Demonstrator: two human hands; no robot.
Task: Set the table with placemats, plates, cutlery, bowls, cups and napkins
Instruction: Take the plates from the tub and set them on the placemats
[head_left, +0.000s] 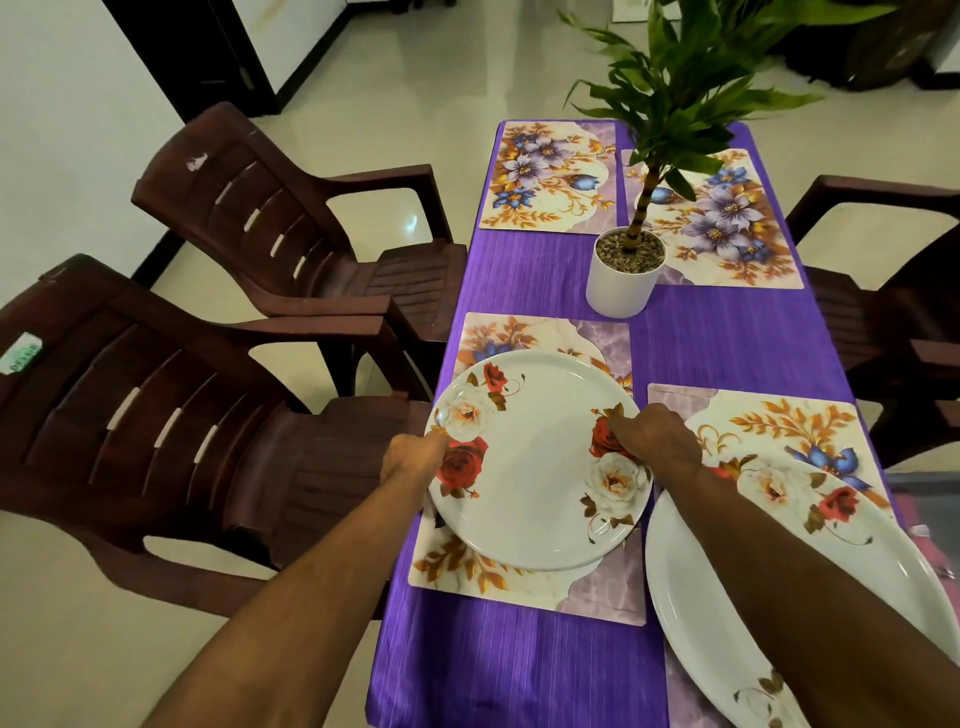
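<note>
Purple cloth covers the surface (727, 343), which carries four floral placemats around a potted plant (623, 270). Nearer than the plant, the left hand (410, 460) and right hand (657, 436) pinch opposite rims of a rose-patterned plate (535, 462), holding it level on or just over the near-left placemat (519, 587), apparently to centre it. A second plate (753, 571) lies on the placemat right of it.

Two bare arms, no sleeves showing. The left hand (410, 460) and right hand (657, 436) wear no rings or watch.
</note>
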